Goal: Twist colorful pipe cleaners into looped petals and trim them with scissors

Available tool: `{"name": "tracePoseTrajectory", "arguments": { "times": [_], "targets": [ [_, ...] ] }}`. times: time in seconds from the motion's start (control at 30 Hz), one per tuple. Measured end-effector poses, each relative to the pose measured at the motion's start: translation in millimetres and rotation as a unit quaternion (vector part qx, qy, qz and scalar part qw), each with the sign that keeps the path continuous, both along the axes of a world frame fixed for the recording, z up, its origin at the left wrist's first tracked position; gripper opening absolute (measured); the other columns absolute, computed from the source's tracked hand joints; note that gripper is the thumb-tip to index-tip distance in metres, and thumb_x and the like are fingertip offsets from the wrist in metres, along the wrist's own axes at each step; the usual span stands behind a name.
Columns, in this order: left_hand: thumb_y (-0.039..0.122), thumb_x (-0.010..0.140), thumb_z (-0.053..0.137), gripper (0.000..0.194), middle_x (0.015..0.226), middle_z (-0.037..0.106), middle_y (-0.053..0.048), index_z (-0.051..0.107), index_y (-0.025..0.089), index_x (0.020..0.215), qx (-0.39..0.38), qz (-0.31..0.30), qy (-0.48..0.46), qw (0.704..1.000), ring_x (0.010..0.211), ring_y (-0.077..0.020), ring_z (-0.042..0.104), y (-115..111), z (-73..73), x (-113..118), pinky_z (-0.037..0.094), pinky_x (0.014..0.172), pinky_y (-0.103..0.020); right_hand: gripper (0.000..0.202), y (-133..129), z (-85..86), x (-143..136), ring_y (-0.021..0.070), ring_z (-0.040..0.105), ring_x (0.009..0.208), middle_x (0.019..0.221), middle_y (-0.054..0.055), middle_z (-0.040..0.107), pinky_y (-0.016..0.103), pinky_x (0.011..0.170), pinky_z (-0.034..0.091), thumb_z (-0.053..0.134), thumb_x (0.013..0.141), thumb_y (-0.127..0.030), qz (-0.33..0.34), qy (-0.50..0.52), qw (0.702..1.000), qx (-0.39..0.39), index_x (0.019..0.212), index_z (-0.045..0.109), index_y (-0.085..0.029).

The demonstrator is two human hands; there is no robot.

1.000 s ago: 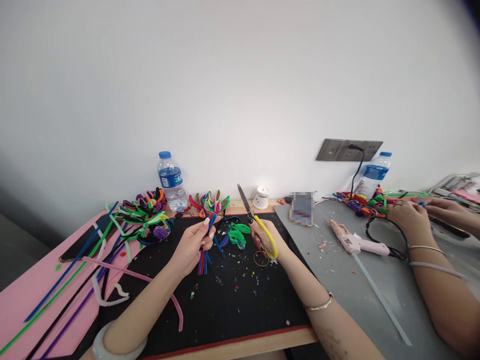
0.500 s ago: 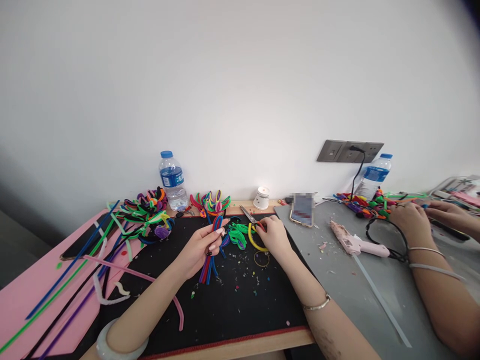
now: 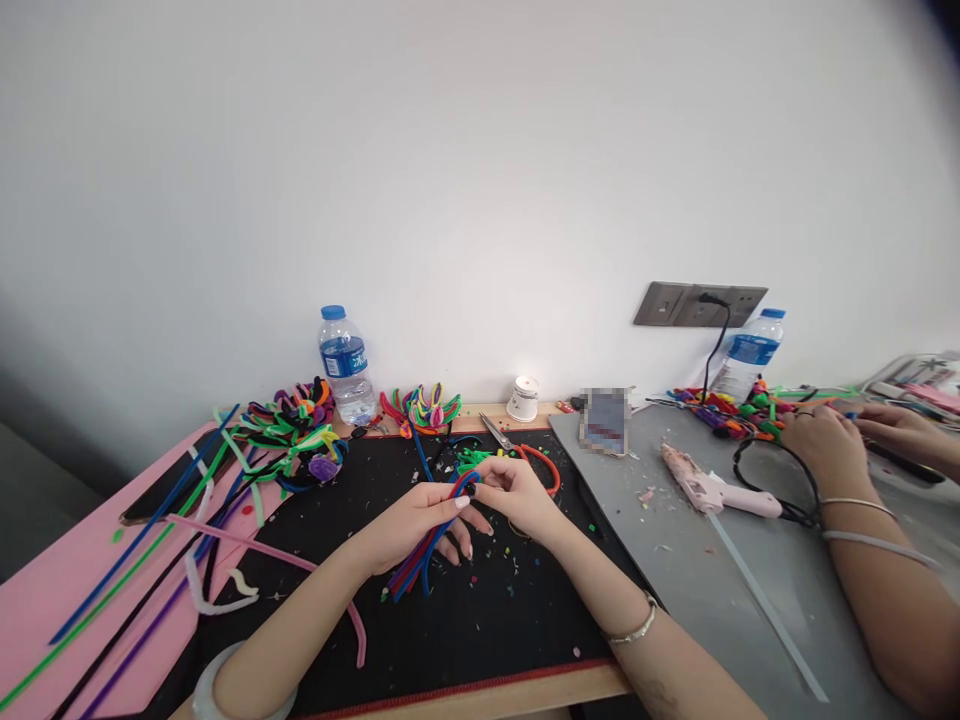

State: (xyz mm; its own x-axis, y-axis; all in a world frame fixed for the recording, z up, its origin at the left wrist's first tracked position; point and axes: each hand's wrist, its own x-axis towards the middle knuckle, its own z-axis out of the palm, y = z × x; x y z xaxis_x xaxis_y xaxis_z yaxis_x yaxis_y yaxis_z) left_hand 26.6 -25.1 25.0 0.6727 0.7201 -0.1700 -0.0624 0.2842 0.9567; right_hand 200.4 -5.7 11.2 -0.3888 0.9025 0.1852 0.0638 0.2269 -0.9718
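Note:
A bundle of blue and red pipe cleaners [image 3: 417, 570] is pinched in my left hand [image 3: 420, 520], its loose ends hanging down toward the black mat. My right hand [image 3: 517, 492] has its fingers closed on the upper, bent end of the same bundle. Just behind my right hand lie green pipe cleaners [image 3: 472, 459], partly hidden by the fingers. Scissors [image 3: 495, 430] with red-orange handles rest on the mat beyond that hand, apart from it.
Long pipe cleaners [image 3: 135, 560] and a pink sheet [image 3: 45, 620] lie left. A water bottle [image 3: 346, 365], colourful bundles [image 3: 424, 405] and a paper cup [image 3: 523, 398] line the wall. At right are a glue gun [image 3: 712, 490] and a co-worker's hands [image 3: 825, 445].
My right hand has left the scissors and moved left onto the bundle's bent top. My left hand has lowered and tilted the bundle. The scissors now lie on the mat.

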Motion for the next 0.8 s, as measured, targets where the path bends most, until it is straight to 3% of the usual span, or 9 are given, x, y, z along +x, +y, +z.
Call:
{"name": "tracePoseTrajectory", "arguments": {
  "times": [0.1,0.27,0.8],
  "targets": [
    [0.039,0.08,0.05,0.029,0.087,0.063,-0.01,0.057,0.011,0.088,0.0,0.005,0.0,1.0,0.057,-0.0107,0.057,2,-2.4,-1,0.046,0.05,-0.022,0.015,0,1.6,0,0.0105,0.052,0.06,0.07,0.002,0.061,0.023,0.059,0.041,0.061,0.071,-0.027,0.011,0.039,0.999,-0.026,0.077,0.064,-0.013],
    [0.039,0.082,0.047,0.029,0.084,0.062,-0.009,0.054,0.012,0.091,0.019,0.03,-0.006,0.999,0.055,-0.0095,0.056,5,-7.9,-2,0.044,0.046,-0.019,0.017,-1,2.5,-2,0.0133,0.057,0.069,0.074,0.003,0.064,0.027,0.069,0.045,0.057,0.074,-0.024,0.017,0.057,0.997,-0.045,0.083,0.067,-0.014],
    [0.043,0.082,0.045,0.033,0.084,0.063,-0.01,0.054,0.012,0.09,0.04,0.035,0.004,0.999,0.054,-0.0106,0.057,7,-13.4,-1,0.046,0.05,-0.024,0.019,-5,6.7,-3,0.0108,0.051,0.06,0.068,0.002,0.059,0.023,0.057,0.039,0.055,0.076,-0.026,-0.012,0.013,1.0,-0.013,0.083,0.065,-0.013]
  ]
}}
